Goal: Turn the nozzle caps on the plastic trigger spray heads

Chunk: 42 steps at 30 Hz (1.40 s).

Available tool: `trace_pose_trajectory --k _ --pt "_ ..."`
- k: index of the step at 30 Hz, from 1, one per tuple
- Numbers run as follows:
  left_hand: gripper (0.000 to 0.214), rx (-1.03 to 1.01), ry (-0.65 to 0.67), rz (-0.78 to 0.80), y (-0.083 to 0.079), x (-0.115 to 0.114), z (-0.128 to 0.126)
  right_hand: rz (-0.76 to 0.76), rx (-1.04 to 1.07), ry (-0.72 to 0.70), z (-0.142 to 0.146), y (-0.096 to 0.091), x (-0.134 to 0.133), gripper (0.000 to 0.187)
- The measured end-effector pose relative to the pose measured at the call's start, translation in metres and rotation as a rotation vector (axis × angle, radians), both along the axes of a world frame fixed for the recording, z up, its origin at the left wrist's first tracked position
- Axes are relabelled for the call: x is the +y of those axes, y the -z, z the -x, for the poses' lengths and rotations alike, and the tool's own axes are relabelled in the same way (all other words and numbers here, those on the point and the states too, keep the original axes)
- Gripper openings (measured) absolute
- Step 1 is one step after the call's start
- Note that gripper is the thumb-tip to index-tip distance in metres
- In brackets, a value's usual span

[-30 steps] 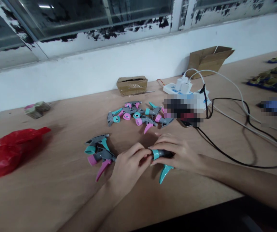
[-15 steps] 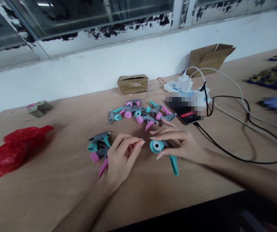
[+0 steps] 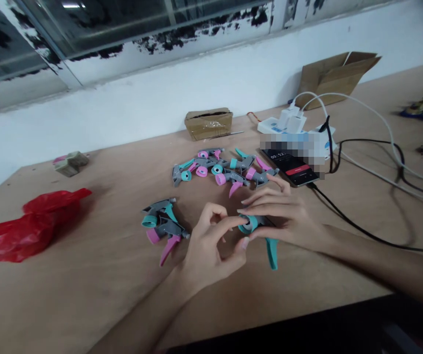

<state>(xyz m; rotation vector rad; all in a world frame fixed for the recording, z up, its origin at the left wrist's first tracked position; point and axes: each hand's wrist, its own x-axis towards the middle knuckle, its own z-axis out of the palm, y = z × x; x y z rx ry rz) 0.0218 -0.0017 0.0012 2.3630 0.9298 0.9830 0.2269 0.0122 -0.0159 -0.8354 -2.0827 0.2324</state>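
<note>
A grey trigger spray head (image 3: 265,222) with a turquoise collar and turquoise lever is gripped in my right hand (image 3: 294,216). Its collar (image 3: 246,227) faces left, and the lever hangs below my fingers. My left hand (image 3: 211,246) reaches to that collar, the index fingertip touching its opening. The left thumb stays apart from that index finger, just below the collar. Beside my left wrist lie two more spray heads, one with a turquoise collar (image 3: 149,221) and one with a pink collar (image 3: 153,236). Farther back is a pile of several spray heads (image 3: 220,169).
A phone (image 3: 288,164) on a black cable lies right of the pile, near a white power strip (image 3: 270,126). Cardboard boxes (image 3: 209,125) stand along the wall. At left are a red plastic bag (image 3: 38,221) and a small greyish block (image 3: 71,164).
My left hand has moved right, its index finger going from a pinch with the thumb onto the collar's opening. My right hand keeps its grip. The whole view has shifted slightly.
</note>
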Motion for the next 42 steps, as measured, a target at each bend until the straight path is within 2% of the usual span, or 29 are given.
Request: trace_pose_trajectory --k 3,6,11,12,14,18,21,25,28,32,37,40,42 --pt "0.034 0.058 0.042 0.096 0.002 0.001 -0.001 0.014 -0.009 0.032 -0.001 0.002 0.003 0.034" --pt "0.031 0.059 0.003 0.136 0.005 0.0 -0.003 0.011 -0.017 0.061 0.0 0.003 0.008 0.033" --pt "0.004 -0.154 -0.108 -0.036 0.004 -0.008 -0.001 0.029 -0.028 0.154 0.009 -0.001 0.012 0.031" --pt "0.003 -0.175 -0.094 -0.068 0.003 -0.01 -0.001 0.037 -0.032 0.174 0.013 -0.003 0.013 0.031" --pt "0.017 -0.146 -0.016 -0.136 0.001 -0.016 -0.001 0.039 -0.038 0.196 0.021 -0.008 0.016 0.03" --pt "0.034 0.02 0.216 -0.349 0.007 -0.031 -0.008 0.032 -0.066 0.124 0.052 -0.023 0.033 0.031" --pt "0.035 0.059 0.261 -0.414 0.014 -0.038 -0.015 0.085 -0.088 0.046 0.09 -0.03 0.054 0.036" --pt "0.034 0.126 0.225 -0.307 0.019 -0.035 -0.016 0.084 -0.195 -0.035 0.139 -0.026 0.075 0.043" --pt "0.033 0.153 0.21 -0.206 0.02 -0.03 -0.014 0.012 -0.29 -0.053 0.157 -0.02 0.077 0.047" --pt "0.03 0.165 0.217 -0.144 0.022 -0.028 -0.014 -0.02 -0.295 -0.016 0.149 -0.022 0.079 0.047" --pt "0.028 0.236 0.24 -0.128 0.023 -0.027 -0.015 -0.046 -0.393 0.253 0.13 -0.023 0.101 0.034" --pt "0.026 0.275 0.219 -0.116 0.022 -0.026 -0.015 -0.051 -0.409 0.332 0.13 -0.015 0.115 0.046" --pt "0.024 0.288 0.207 -0.099 0.022 -0.025 -0.016 -0.049 -0.414 0.36 0.133 -0.007 0.121 0.048"
